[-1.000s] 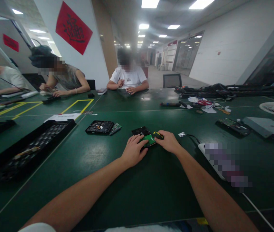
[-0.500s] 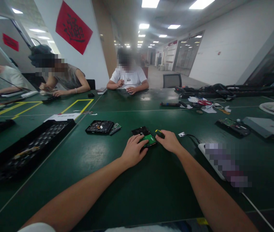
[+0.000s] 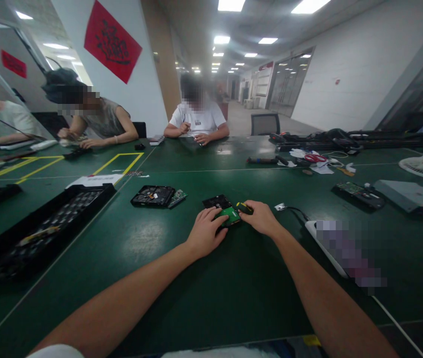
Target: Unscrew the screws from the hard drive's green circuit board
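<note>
A black hard drive (image 3: 217,202) with a green circuit board (image 3: 230,215) lies on the green table (image 3: 181,278) in front of me. My left hand (image 3: 206,231) rests on the drive's near left side, fingers pressed against the board. My right hand (image 3: 261,218) is closed round a screwdriver with a yellow and black handle (image 3: 244,208), whose tip points at the board.
A second opened drive (image 3: 154,195) lies to the left. A long black tray (image 3: 36,231) runs along the left side. A white device (image 3: 330,248) with a cable sits at my right. Three other people sit at the far side.
The screwdriver handle in my right hand shifted slightly away from the board and back. Otherwise both hands stay on the drive.
</note>
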Action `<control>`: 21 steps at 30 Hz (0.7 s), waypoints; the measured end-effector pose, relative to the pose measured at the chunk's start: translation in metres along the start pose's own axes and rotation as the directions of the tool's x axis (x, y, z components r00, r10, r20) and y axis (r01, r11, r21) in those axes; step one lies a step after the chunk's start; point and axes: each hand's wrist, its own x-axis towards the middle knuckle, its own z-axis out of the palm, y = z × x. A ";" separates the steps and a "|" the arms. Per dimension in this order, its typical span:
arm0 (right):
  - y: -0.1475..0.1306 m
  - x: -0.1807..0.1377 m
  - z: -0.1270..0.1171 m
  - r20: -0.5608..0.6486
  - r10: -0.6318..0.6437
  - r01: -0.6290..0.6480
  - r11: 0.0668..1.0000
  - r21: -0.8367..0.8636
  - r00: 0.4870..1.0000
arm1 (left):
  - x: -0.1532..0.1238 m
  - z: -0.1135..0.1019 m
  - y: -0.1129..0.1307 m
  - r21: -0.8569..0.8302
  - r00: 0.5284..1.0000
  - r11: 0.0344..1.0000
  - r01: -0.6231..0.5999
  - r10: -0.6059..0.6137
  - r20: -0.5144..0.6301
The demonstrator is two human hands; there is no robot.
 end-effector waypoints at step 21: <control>0.006 0.002 0.008 0.110 0.033 -0.054 0.979 0.198 0.993 | 0.000 0.002 0.000 0.000 1.000 1.000 -0.002 0.002 -0.013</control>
